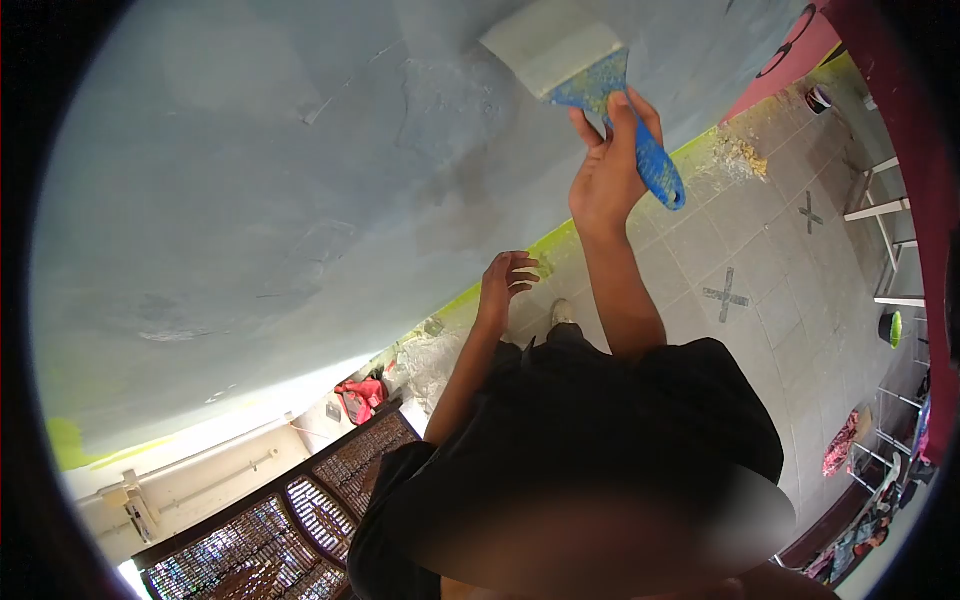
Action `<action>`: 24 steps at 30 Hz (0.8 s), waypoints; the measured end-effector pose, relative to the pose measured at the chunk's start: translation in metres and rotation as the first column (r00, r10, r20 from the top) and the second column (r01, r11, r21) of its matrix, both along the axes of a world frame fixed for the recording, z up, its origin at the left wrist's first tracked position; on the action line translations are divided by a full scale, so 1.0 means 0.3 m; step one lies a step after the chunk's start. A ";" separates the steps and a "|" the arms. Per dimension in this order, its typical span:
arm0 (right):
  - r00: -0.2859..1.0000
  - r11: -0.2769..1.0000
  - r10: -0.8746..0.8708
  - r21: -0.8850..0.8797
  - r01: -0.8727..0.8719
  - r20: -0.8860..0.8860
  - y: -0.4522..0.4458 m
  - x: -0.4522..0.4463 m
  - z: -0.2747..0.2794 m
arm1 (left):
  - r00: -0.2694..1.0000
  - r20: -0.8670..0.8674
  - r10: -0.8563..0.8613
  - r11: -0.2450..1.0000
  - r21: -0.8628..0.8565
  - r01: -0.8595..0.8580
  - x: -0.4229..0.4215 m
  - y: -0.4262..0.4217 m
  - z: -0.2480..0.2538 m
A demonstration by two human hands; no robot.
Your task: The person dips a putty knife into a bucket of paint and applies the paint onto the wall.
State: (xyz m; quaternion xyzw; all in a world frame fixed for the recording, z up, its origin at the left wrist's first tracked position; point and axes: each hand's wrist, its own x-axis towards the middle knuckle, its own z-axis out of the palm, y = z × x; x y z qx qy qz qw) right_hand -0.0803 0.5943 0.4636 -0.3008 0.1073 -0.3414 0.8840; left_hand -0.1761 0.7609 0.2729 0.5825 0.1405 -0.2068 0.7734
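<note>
My right hand (615,170) is wrapped around the blue handle of a wide putty knife (660,165), its fingers near the base of the blade. The broad blade, pale and coated, points up and left at the grey-blue wall (250,180); I cannot tell whether its edge touches. The blue plastic is speckled with yellowish splashes. My left hand (508,280) hangs lower, near the wall's yellow-green bottom edge, with nothing in it and its fingers loosely bent and apart. Patches, scratches and a darker damp-looking area mark the wall.
Crumbled debris (740,155) lies along the wall's foot on the tiled floor (760,240), which has taped crosses. At right are a white stool frame (885,215) and a bucket with green inside (890,328). A red bag (360,400) sits beside a dark lattice screen (360,465).
</note>
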 end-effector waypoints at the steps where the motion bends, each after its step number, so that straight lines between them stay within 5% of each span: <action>1: 1.000 1.000 -0.015 -0.018 0.014 -0.025 0.009 -0.007 -0.027 | 1.000 -0.003 0.003 1.000 -0.005 -0.003 0.000 0.007 -0.001; 7: 0.973 0.999 0.030 -0.027 -0.038 -0.230 0.060 -0.019 -0.157 | 1.000 0.009 0.014 1.000 -0.012 -0.013 -0.010 0.071 -0.008; 13: 0.997 0.999 -0.037 -0.008 0.036 -0.071 0.149 0.063 0.062 | 0.999 0.013 0.039 0.999 -0.018 -0.039 -0.024 0.151 0.012; 19: 0.951 0.993 -0.111 -0.004 0.117 0.288 0.149 0.111 0.368 | 0.997 0.035 0.069 0.997 -0.046 -0.068 -0.031 0.209 0.017; 24: 0.913 0.976 -0.175 -0.056 0.209 0.367 0.134 0.084 0.403 | 0.995 0.067 0.067 0.996 -0.055 -0.063 -0.037 0.238 0.028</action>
